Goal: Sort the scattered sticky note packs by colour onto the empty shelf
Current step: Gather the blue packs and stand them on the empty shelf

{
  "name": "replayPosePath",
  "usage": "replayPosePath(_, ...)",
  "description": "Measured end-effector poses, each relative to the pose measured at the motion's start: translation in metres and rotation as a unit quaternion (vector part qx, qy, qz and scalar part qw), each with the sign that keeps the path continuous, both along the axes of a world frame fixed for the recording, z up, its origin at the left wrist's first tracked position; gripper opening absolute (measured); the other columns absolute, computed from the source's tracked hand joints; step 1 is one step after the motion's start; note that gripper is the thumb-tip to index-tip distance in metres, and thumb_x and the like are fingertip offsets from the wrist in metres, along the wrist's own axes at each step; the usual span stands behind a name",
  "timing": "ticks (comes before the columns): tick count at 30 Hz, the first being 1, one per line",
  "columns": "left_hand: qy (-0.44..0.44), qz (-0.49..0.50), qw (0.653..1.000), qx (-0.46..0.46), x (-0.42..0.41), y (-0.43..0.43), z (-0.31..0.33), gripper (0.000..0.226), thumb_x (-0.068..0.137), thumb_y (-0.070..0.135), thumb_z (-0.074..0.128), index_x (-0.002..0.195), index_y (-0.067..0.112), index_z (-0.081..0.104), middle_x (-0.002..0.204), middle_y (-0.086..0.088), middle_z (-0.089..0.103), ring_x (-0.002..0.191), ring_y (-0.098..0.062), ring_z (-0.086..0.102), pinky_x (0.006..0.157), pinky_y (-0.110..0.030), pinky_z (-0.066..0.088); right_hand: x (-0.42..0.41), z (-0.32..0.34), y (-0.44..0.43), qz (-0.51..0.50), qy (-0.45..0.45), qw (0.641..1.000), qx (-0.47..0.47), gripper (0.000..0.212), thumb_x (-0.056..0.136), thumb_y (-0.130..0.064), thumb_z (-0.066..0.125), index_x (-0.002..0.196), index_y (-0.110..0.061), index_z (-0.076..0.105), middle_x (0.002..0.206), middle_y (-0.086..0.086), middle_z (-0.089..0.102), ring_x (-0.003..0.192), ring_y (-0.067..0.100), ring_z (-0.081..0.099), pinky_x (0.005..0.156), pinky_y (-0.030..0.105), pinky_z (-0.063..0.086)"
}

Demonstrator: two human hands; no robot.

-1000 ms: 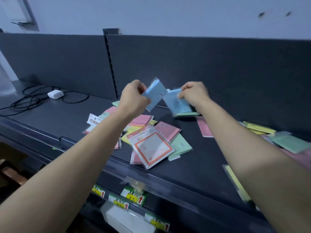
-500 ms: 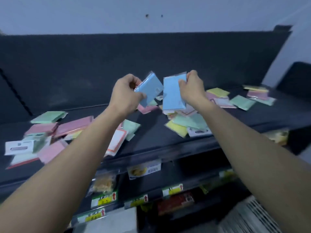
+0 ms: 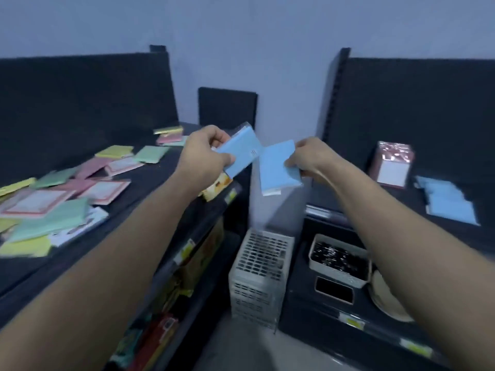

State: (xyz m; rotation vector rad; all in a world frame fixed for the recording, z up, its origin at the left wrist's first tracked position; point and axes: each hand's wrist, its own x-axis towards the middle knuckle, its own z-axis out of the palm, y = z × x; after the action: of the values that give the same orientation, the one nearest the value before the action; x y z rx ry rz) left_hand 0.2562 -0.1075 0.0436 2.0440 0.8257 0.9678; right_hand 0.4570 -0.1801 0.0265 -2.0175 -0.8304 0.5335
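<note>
The left hand (image 3: 206, 153) had its grip closed narrow on a left blue pack (image 3: 239, 153), thumb across the near face and curled fingers behind, so the wrapped pack stood out tilted up and to the right. The right hand (image 3: 308, 159) pinched a right blue pack (image 3: 278, 167) by its right edge, thumb on the front and fingers hidden behind it. That pack hung nearly upright. The two packs were just beside each other in the air over the gap between the two shelves.

A small dark print mark showed near the right edge of the left blue pack, too small to read. The yellow price labels (image 3: 187, 250) on the lower shelf edges were blurred past reading.

Both forearms reached forward, nearly straight, wrists level with each other.

The left shelf (image 3: 139, 207) carried the scattered packs (image 3: 67, 218), green, pink, yellow and white-framed, overlapping. On the right shelf (image 3: 487, 188) lay a blue stack (image 3: 450, 202), with a pink-wrapped stack (image 3: 392, 167) standing near it.
</note>
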Motion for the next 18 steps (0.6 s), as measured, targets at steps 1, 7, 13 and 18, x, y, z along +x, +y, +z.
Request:
replayPosePath(1,0.002,-0.027,1.000,-0.006,0.029,-0.014,-0.002,0.020,0.078,-0.002,0.066,0.090,0.011,0.057,0.068,0.007,0.043,0.056,-0.005,0.040,0.041,-0.006,0.033,0.024,0.001,-0.025,-0.024,-0.022,0.999,-0.011,0.033,0.077,0.000,0.060,0.108,0.009,0.060,0.085,0.012,0.064,0.070,0.020,0.056,0.061,0.026,0.047)
replayPosePath(7,0.031,-0.170,0.985,-0.019,0.191,-0.116,-0.013,0.021,0.077,-0.004,0.065,0.090,0.012,0.058,0.072,0.005,0.047,0.060,-0.007,0.042,0.045,-0.007,0.036,0.156,-0.007,-0.171,-0.168,-0.073,0.983,-0.003,0.017,0.083,0.002,0.054,0.098,0.004,0.062,0.076,0.004,0.054,0.066,0.016,0.051,0.051,0.021,0.040)
replayPosePath(13,0.059,-0.233,0.971,-0.001,0.306,-0.192,-0.028,0.022,0.077,0.000,0.065,0.096,0.011,0.061,0.106,-0.006,0.055,0.087,-0.014,0.050,0.067,-0.019,0.038,0.257,-0.019,-0.280,-0.207,-0.174,0.961,-0.052,0.023,0.092,-0.014,0.051,0.113,-0.005,0.051,0.107,0.010,0.059,0.098,0.028,0.058,0.083,0.036,0.046)
replayPosePath(18,0.082,-0.237,0.968,-0.010,0.359,-0.210,-0.039,0.021,0.080,0.002,0.067,0.094,0.017,0.060,0.113,-0.004,0.043,0.091,-0.017,0.048,0.052,0.001,0.034,0.309,-0.039,-0.321,-0.217,-0.166,0.957,-0.098,0.028,0.091,-0.022,0.061,0.116,-0.008,0.058,0.114,0.010,0.063,0.103,0.028,0.060,0.082,0.031,0.045)
